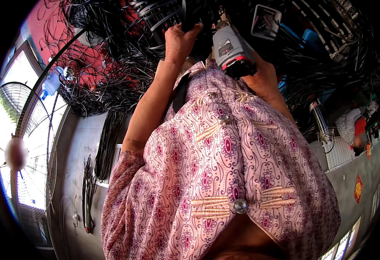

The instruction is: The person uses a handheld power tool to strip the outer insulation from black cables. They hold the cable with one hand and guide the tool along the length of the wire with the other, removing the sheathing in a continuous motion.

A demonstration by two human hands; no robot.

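Observation:
At the top of the head view my left hand [181, 41] is closed, its thumb and fingers pinching a flat black strip [184, 15] that rises from them. Beside it is a curved piece woven of black strips [155, 15]. My right hand [261, 76] is wrapped around the rear of a grey power tool [229, 45] with red trim and a black end. The tool's nose points away from me, close to the right of my left hand. Its exact kind and what its tip touches do not show clearly.
Tangled black strips [112, 82] spread over a red surface [86, 60] at left. A white tray [265, 21] with small items sits beyond the tool. A large fan [18, 151] stands left; another person [352, 125] is at right.

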